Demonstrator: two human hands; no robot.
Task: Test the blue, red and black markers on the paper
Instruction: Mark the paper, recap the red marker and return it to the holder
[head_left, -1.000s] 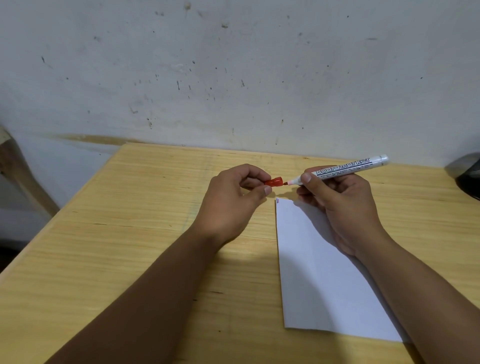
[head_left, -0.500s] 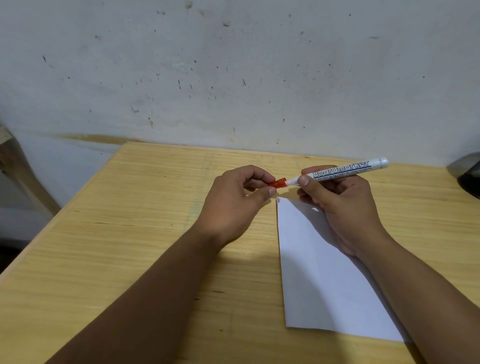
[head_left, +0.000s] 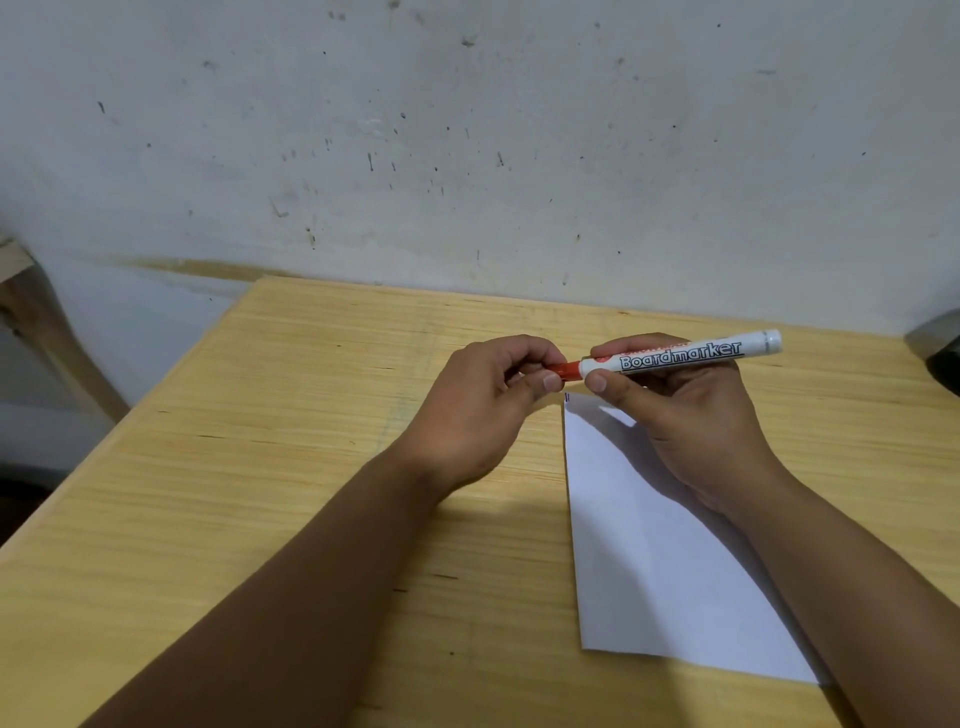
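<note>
Pale wooden table (head_left: 311, 467) fills the head camera's view, set against a scuffed white wall (head_left: 467, 130). A white sheet of paper (head_left: 649, 561) lies flat on the table's right half. Above the paper's far left corner, the right hand (head_left: 691, 415) is curled around a white marker (head_left: 685, 354) printed "Boardmarker", holding it almost level in the air. The left hand (head_left: 483, 410) pinches the marker's red cap (head_left: 565, 370) between thumb and fingertips, the cap meeting the barrel's end. Both forearms reach in from the bottom edge. A tiny ink mark (head_left: 567, 398) sits at the paper's corner.
</note>
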